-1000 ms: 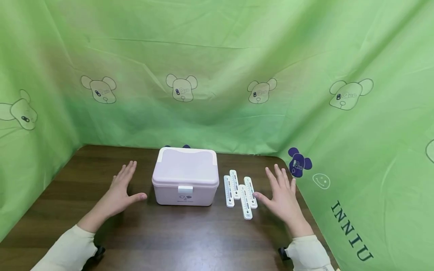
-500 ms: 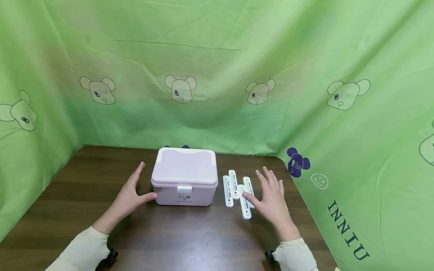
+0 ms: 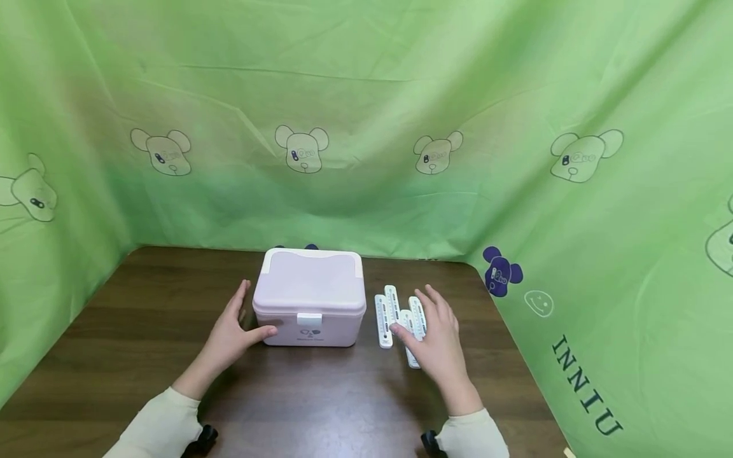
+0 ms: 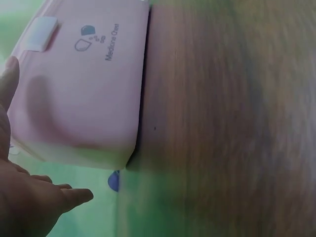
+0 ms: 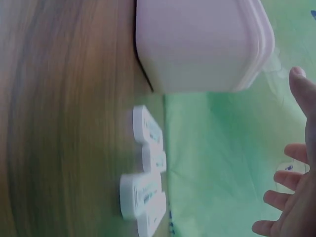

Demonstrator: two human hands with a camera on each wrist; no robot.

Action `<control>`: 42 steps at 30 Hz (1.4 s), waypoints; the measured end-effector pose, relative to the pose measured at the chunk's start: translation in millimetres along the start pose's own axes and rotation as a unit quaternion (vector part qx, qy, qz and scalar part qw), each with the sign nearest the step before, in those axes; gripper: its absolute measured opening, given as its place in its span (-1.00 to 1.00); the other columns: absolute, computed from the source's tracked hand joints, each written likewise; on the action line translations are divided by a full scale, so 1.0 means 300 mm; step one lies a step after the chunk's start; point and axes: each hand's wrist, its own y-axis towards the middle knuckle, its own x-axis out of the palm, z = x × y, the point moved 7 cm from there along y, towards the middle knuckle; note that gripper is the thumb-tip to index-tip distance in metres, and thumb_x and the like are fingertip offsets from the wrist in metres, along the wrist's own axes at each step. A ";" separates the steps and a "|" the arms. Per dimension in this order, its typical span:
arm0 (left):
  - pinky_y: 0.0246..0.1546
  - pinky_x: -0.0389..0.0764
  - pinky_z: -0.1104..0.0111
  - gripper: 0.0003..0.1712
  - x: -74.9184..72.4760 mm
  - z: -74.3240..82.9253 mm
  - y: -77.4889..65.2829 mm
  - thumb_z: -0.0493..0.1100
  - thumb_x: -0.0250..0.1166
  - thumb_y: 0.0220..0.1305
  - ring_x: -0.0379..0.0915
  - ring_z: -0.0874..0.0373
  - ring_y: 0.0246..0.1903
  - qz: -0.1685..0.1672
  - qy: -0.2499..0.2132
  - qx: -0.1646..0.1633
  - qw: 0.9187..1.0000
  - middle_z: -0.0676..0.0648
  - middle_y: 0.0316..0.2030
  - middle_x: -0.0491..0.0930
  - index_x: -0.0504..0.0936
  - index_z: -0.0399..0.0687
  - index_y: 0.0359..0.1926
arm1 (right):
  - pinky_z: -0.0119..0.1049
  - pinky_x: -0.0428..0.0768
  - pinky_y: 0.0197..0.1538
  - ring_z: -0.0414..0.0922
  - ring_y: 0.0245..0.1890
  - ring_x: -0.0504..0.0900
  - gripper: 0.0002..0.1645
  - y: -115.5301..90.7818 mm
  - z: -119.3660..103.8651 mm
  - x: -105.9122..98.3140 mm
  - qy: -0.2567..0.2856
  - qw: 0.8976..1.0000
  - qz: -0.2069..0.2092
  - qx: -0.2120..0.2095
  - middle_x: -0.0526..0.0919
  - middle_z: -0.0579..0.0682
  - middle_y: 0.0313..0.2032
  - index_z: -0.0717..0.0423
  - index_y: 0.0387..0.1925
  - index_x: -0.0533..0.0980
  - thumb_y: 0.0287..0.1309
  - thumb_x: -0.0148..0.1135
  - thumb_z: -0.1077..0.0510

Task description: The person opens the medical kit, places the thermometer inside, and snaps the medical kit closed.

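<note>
A pale pink medicine chest (image 3: 309, 283) with a white front latch (image 3: 309, 320) stands closed on the table. My left hand (image 3: 230, 337) is at its left front corner, fingers extended along the left side and thumb before the front face. In the left wrist view the thumb looks apart from the chest (image 4: 84, 98) and casts a shadow on it. Several white strip thermometers (image 3: 383, 324) lie side by side to the right of the chest. Over them hovers my right hand (image 3: 438, 346), fingers spread and holding nothing, hiding part of the nearer strips.
The dark wooden table (image 3: 321, 407) extends in front of the chest and out to both sides. A green curtain (image 3: 366, 210) printed with bear heads hangs behind the table and along its sides.
Both hands have come inward: the left rightward to the chest's corner, the right leftward over the thermometers. The chest and thermometers have stayed in place.
</note>
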 end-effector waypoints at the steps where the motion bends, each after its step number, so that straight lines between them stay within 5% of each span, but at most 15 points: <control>1: 0.51 0.12 -0.09 0.46 0.002 -0.002 -0.001 0.08 0.64 0.04 -0.19 -0.15 0.60 0.000 -0.008 -0.006 1.000 -0.13 0.64 -0.12 -0.24 -0.02 0.66 | 0.29 0.11 0.45 0.22 0.48 0.21 0.07 -0.001 -0.011 0.007 0.006 1.000 0.001 0.003 0.24 0.13 0.51 0.09 0.45 0.36 0.00 0.56 -0.26; 11: 0.53 0.10 0.02 0.45 0.044 -0.001 0.004 0.07 0.65 0.02 -0.07 -0.13 0.58 0.021 -0.057 -0.031 0.998 -0.18 0.62 -0.05 -0.17 -0.12 0.65 | 0.17 0.27 0.39 0.13 0.41 0.31 0.02 -0.036 -0.117 0.069 0.063 0.997 0.022 0.035 0.37 0.05 0.41 0.07 0.40 0.42 -0.04 0.62 -0.20; 22: 0.38 0.37 0.03 0.29 0.065 0.010 -0.005 0.05 0.65 0.02 0.33 -0.07 0.39 0.068 -0.056 -0.017 0.996 -0.22 0.48 0.31 0.05 -0.04 0.63 | 0.02 0.38 0.36 0.09 0.33 0.40 -0.13 -0.103 -0.202 0.122 0.097 0.990 0.088 0.055 0.44 0.09 0.27 0.11 0.24 0.54 -0.09 0.67 -0.10; 25: 0.25 0.49 0.36 0.21 0.068 0.016 -0.004 0.03 0.65 0.02 0.43 -0.03 0.30 0.086 -0.056 -0.010 0.995 -0.21 0.39 0.43 0.17 -0.04 0.59 | -0.04 0.41 0.31 0.06 0.27 0.44 -0.18 -0.116 -0.232 0.135 0.103 0.987 0.106 0.056 0.48 0.08 0.20 0.10 0.19 0.56 -0.11 0.68 -0.09; 29: 0.00 0.42 0.73 0.06 0.082 0.022 -0.002 -0.04 0.66 0.01 0.51 0.01 0.20 0.105 -0.072 -0.001 0.992 -0.19 0.27 0.55 0.34 -0.05 0.50 | -0.11 0.51 0.15 -0.06 0.05 0.56 -0.29 -0.131 -0.266 0.155 0.113 0.985 0.113 0.061 0.58 -0.01 -0.02 0.07 0.11 0.59 -0.07 0.66 -0.07; 33: 0.00 0.43 0.73 0.02 0.101 0.020 0.004 -0.05 0.67 0.00 0.52 0.02 0.21 0.111 -0.086 -0.003 0.990 -0.17 0.25 0.57 0.39 -0.07 0.46 | -0.14 0.57 0.06 -0.14 -0.07 0.59 -0.36 -0.137 -0.298 0.188 0.123 0.985 0.098 0.071 0.61 -0.11 -0.13 0.03 0.08 0.60 -0.02 0.63 -0.08; 42: -0.07 0.48 0.73 0.06 0.116 0.037 -0.003 -0.01 0.67 -0.01 0.56 0.03 0.16 0.140 -0.086 0.010 0.986 -0.16 0.25 0.59 0.37 -0.05 0.50 | -0.15 0.59 0.13 -0.13 -0.01 0.62 -0.40 -0.120 -0.377 0.285 0.138 0.983 0.092 0.079 0.64 -0.09 -0.09 0.05 0.02 0.61 -0.03 0.64 -0.05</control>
